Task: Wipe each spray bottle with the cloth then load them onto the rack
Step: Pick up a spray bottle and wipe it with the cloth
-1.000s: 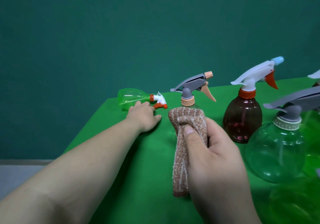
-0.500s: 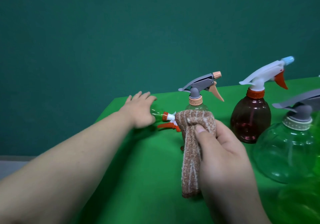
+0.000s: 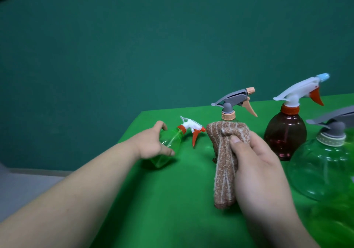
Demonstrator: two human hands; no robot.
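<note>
My left hand [image 3: 151, 144] grips a small green spray bottle [image 3: 168, 142] with a white and orange trigger head, tilted with its nozzle pointing right, just above the green table [image 3: 172, 200]. My right hand [image 3: 256, 171] holds a brown striped cloth [image 3: 226, 163], which hangs down in front of a bottle with a grey and peach trigger head [image 3: 233, 102]. That bottle's body is hidden behind the cloth.
A dark red bottle [image 3: 285, 133] with a white and orange sprayer stands to the right. A large clear green bottle [image 3: 321, 167] with a grey sprayer sits at the right edge. The table's left edge drops off near my left forearm. No rack is in view.
My left hand reached the small green bottle lying at the table's far left, closed round it and drew it nearer and to the right. The cloth hand stayed about still.
</note>
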